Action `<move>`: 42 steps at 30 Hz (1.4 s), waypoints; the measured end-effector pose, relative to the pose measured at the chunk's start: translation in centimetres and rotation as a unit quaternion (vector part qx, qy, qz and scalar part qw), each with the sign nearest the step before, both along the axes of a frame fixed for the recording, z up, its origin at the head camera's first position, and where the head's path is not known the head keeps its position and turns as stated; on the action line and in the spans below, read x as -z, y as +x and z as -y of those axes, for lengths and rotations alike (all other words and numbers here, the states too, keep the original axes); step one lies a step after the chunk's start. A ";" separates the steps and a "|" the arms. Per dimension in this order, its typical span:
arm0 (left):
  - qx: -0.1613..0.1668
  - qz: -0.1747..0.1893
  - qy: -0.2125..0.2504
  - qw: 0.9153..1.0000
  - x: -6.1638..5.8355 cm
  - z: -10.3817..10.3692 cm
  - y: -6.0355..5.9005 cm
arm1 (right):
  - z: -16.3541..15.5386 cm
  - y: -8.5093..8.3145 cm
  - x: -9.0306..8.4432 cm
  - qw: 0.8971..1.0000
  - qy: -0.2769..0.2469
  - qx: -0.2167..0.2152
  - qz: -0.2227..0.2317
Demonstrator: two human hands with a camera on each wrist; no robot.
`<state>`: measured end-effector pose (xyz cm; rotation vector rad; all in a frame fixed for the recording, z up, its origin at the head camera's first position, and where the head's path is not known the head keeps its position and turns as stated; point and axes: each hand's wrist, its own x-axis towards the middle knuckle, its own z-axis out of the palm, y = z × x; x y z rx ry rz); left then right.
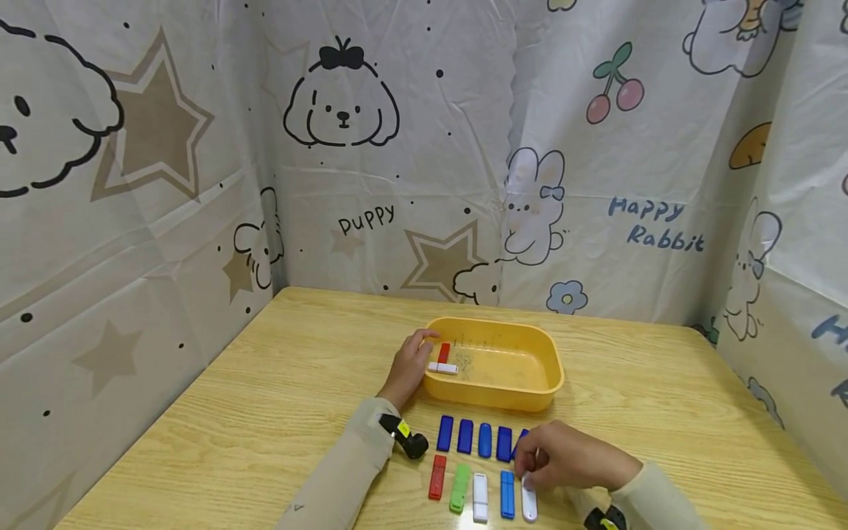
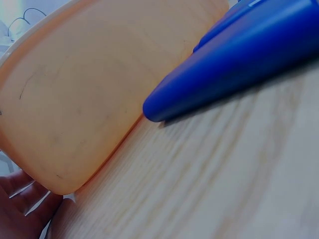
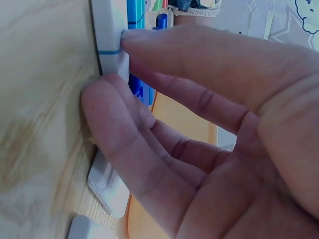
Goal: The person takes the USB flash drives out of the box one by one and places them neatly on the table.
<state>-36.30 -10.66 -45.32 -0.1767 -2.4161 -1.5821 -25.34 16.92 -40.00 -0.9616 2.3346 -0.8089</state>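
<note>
My left hand [image 1: 407,368] rests against the left end of a yellow plastic basin [image 1: 503,397], fingertips at its rim. In the left wrist view its fingers [image 2: 30,204] touch the basin's outer corner, fairly straight. My right hand [image 1: 570,456] pinches a white USB stick [image 1: 529,504] at the right end of the front row; the right wrist view shows the thumb on its side and a curled finger under its end. Beside it lie a light-blue stick [image 1: 506,495], a white one [image 1: 480,497], a green one [image 1: 459,488] and a red one [image 1: 437,477].
A back row of several blue sticks lies before the basin, including a dark-blue one [image 1: 445,433]; the rightmost is partly hidden by my right hand. Inside the basin are a red stick [image 1: 444,353] and a white stick [image 1: 442,368]. Patterned cloth [image 1: 397,184] surrounds the wooden table [image 1: 265,397].
</note>
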 end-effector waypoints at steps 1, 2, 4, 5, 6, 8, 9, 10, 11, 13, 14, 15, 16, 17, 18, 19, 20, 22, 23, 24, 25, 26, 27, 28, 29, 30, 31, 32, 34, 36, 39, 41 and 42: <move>0.000 0.000 0.001 1.000 0.0 0.0 0.0 | 0.0 0.0 0.0 1.000 0.000 0.000 -0.001; 0.001 0.001 0.002 1.000 0.0 0.0 0.0 | 0.0 -0.1 0.0 1.000 0.000 0.000 -0.002; 0.000 0.000 0.003 1.000 -0.1 0.0 0.0 | 0.0 -0.1 0.0 1.000 0.000 -0.001 -0.008; 0.000 -0.001 0.004 1.000 0.0 0.1 0.0 | 0.1 -0.2 0.0 1.000 0.000 -0.001 -0.012; -0.001 -0.002 0.003 1.000 0.0 0.1 0.0 | 0.1 -0.2 0.0 1.000 0.000 0.000 -0.018; -0.002 -0.005 0.001 1.000 0.0 0.1 -0.1 | 0.1 -0.3 0.0 1.000 0.001 0.006 -0.028; -0.002 -0.007 0.000 1.000 0.0 0.1 -0.1 | 0.1 -0.4 0.0 0.999 0.002 0.008 -0.035; -0.002 -0.010 -0.003 1.000 0.1 0.2 -0.2 | 0.2 -0.4 0.0 0.999 0.002 0.013 -0.038; -0.003 -0.011 -0.004 1.000 0.1 0.2 -0.2 | 0.2 -0.5 0.0 0.999 0.001 0.016 -0.040; -0.003 -0.011 -0.006 1.000 0.1 0.2 -0.2 | 0.2 -0.5 -0.1 0.999 0.001 0.021 -0.041; -0.004 -0.011 -0.006 1.000 0.1 0.3 -0.2 | 0.2 -0.5 -0.1 0.999 0.001 0.023 -0.039; -0.003 -0.010 -0.005 1.000 0.1 0.3 -0.2 | 0.2 -0.5 0.0 0.999 0.001 0.024 -0.037; -0.004 -0.009 -0.005 1.000 0.0 0.3 -0.2 | 0.2 -0.6 0.0 0.999 0.001 0.025 -0.035; -0.005 -0.007 -0.004 1.000 0.0 0.3 -0.2 | 0.2 -0.6 0.0 0.999 0.000 0.024 -0.034; -0.005 -0.006 -0.004 1.000 0.0 0.3 -0.2 | 0.2 -0.6 0.0 0.999 0.001 0.023 -0.034; -0.006 -0.006 -0.004 1.000 0.0 0.4 -0.1 | 0.2 -0.6 0.0 0.999 0.001 0.022 -0.034; -0.006 -0.005 -0.003 1.000 0.0 0.4 -0.1 | 0.2 -0.7 0.1 0.999 0.001 0.021 -0.033; -0.006 -0.005 -0.004 1.000 0.0 0.4 -0.1 | 0.2 -0.7 0.1 0.999 0.002 0.019 -0.033; -0.006 -0.006 -0.004 1.000 0.0 0.5 -0.1 | 0.2 -0.7 0.0 0.999 0.002 0.017 -0.035; -0.006 -0.006 -0.005 1.000 0.0 0.5 -0.1 | 0.2 -0.7 -0.1 0.999 0.001 0.017 -0.038; -0.006 -0.007 -0.005 1.000 0.0 0.6 -0.1 | 0.1 -0.7 -0.2 0.999 -0.001 0.018 -0.043; -0.006 -0.007 -0.006 1.000 -0.1 0.6 -0.1 | 0.1 -0.7 -0.4 0.999 -0.005 0.018 -0.049; -0.005 -0.008 -0.008 1.000 -0.1 0.7 -0.1 | 0.1 -0.7 -0.6 0.998 -0.009 0.019 -0.058; -0.005 -0.009 -0.009 1.000 -0.1 0.7 -0.1 | 0.0 -0.7 -0.8 0.998 -0.014 0.022 -0.063; -0.004 -0.010 -0.011 1.000 -0.2 0.8 -0.1 | 0.0 -0.7 -1.1 0.997 -0.021 0.024 -0.069; -0.003 -0.012 -0.012 1.000 -0.3 0.8 -0.1 | 0.0 -0.8 -1.5 0.996 -0.028 0.026 -0.077; -0.003 -0.015 -0.013 1.000 -0.3 0.9 -0.1 | 0.0 -0.8 -1.8 0.995 -0.035 0.028 -0.084; -0.002 -0.018 -0.015 1.000 -0.3 0.9 -0.2 | 0.1 -0.9 -2.2 0.994 -0.041 0.029 -0.092; 0.000 -0.022 -0.013 1.000 -0.3 0.9 -0.3 | 0.3 -1.2 -3.0 0.993 -0.050 0.031 -0.104; 0.002 -0.021 -0.010 1.000 -0.2 0.8 -0.3 | 0.7 -1.7 -3.8 0.991 -0.054 0.028 -0.122; 0.004 -0.012 -0.003 1.000 0.1 0.6 -0.3 | 1.6 -2.7 -4.7 0.989 -0.053 0.027 -0.139; 0.005 -0.007 -0.001 1.000 0.3 0.5 -0.3 | 2.3 -3.5 -5.3 0.987 -0.046 0.031 -0.151; 0.005 -0.006 0.000 1.000 0.4 0.4 -0.4 | 2.8 -4.0 -5.5 0.986 -0.040 0.033 -0.157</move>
